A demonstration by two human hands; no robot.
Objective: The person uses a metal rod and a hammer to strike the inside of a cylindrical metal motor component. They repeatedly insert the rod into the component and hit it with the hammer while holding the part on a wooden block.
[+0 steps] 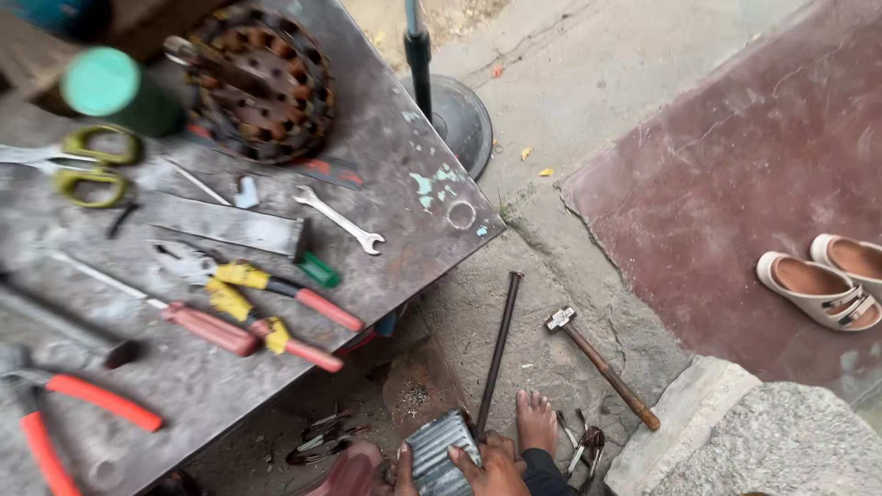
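At the bottom edge, a right hand (pixel 496 470) is pressing on a ribbed grey metal block (pixel 439 456), while what may be the left hand (pixel 401 470) is touching its other side. A long dark rod (pixel 499 351) is leaning beside it, with a hammer (pixel 602 365) lying near a bare foot (pixel 537 419). Pliers (pixel 253 296) and a wrench (pixel 338 219) are lying on the worn table (pixel 404 239).

Scuffed metal workbench (pixel 386 147), cracked concrete floor (pixel 588 73)

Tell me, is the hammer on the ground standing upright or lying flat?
Lying flat. The hammer rests on the ground with its whole handle down, head toward the table.
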